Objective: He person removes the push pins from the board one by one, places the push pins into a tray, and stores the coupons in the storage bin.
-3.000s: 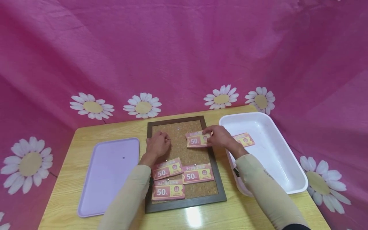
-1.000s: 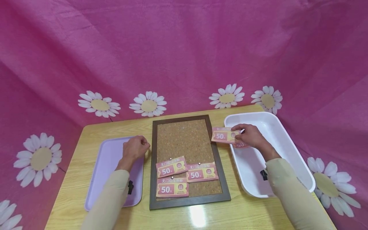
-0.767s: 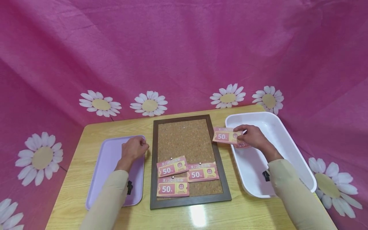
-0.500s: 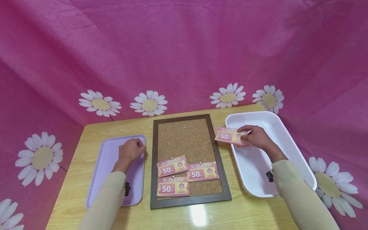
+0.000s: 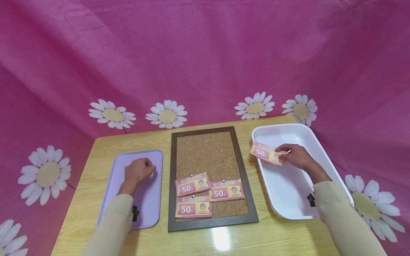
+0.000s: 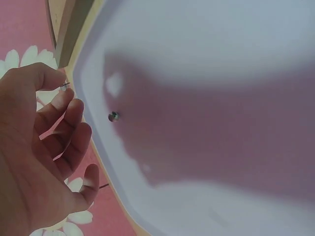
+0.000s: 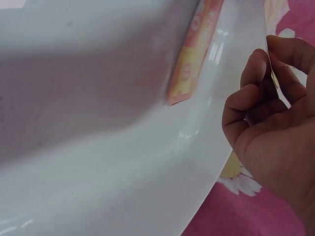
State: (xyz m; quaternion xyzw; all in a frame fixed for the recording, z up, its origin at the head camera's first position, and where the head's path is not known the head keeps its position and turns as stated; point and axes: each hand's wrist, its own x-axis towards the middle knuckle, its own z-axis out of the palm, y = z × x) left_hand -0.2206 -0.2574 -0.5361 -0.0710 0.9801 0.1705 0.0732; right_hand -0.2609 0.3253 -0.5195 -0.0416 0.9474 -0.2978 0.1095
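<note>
My left hand is over the purple tray. In the left wrist view its thumb and forefinger pinch a small thumbtack; another thumbtack lies on the tray floor. At the near-left rim of the white basin, my right hand holds a pink and yellow coupon by its right end. The right wrist view shows that coupon edge-on between thumb and fingers, and a second coupon lying in the basin. A corkboard between the hands bears three coupons, each with a tack at its top edge.
The corkboard's dark frame lies flat on the wooden table, between tray and basin. A pink curtain with white daisies hangs behind the table and along both sides.
Both hands have left the corkboard: the left moved left over the tray, and the right carried the coupon right to the basin. The held coupon has tilted down at its right end.
</note>
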